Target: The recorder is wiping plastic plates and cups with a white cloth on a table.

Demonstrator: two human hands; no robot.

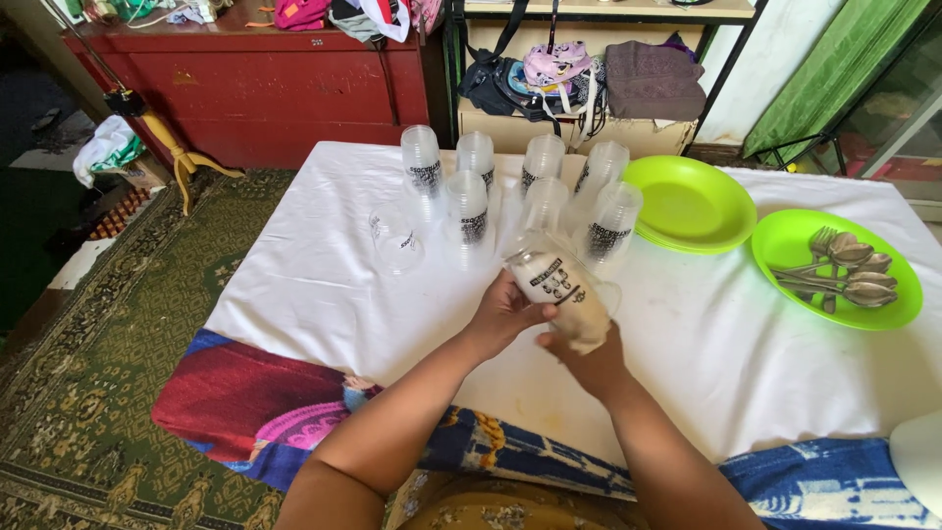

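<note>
Clear plastic cup with black print [561, 285], tilted at frame centre, is gripped by both hands: left hand [502, 314] closed on its upper-left end, right hand [587, 355] beneath; long axis runs upper left to lower right, inverted cups [471, 201] just above.

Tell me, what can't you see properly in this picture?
- Right hand, head view: its fingers are hidden behind the clear cup and cloth.
- Spoons and forks on the green plate: overlapping, too small to count.
- White object: cut off by the right edge.
</note>
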